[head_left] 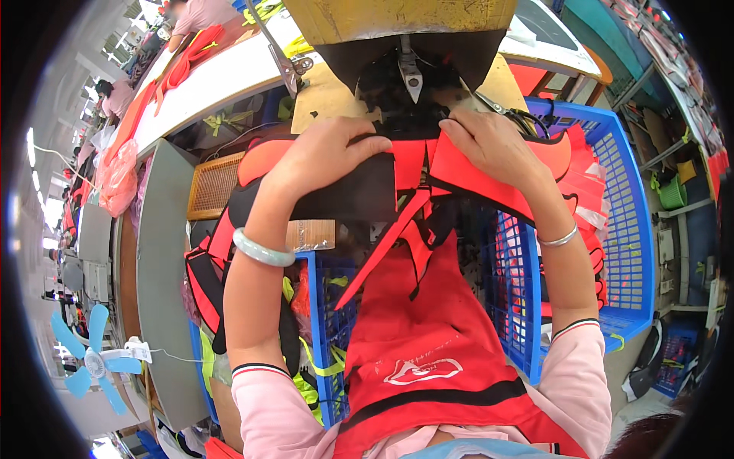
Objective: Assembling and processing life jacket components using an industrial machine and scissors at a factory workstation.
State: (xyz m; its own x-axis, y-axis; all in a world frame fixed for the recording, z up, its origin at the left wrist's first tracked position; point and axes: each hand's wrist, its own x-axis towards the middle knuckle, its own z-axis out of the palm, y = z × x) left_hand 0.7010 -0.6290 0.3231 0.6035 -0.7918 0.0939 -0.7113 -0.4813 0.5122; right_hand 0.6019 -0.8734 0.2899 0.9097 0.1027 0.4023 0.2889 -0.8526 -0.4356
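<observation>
A neon-red and black fabric piece (409, 164) with black edging is stretched between both hands, below a machine's pointed metal part (411, 76). My left hand (332, 149) is closed on its left part, thumb over a black panel (344, 191). My right hand (493, 145) pinches the red panel (466, 172) on the right, thumb and fingers together near the machine. Narrow red strips (390, 245) with black edges hang from the middle, over the red apron (436, 321). The fabric's far edge lies partly in the machine's dark shadow.
Scissors (501, 107) lie on the wooden tabletop right of the machine. A blue crate (627, 206) of red pieces stands at right. Another blue basket (332, 336) stands left of my lap. A blue fan (93, 359) is at far left. Other people sit at far tables.
</observation>
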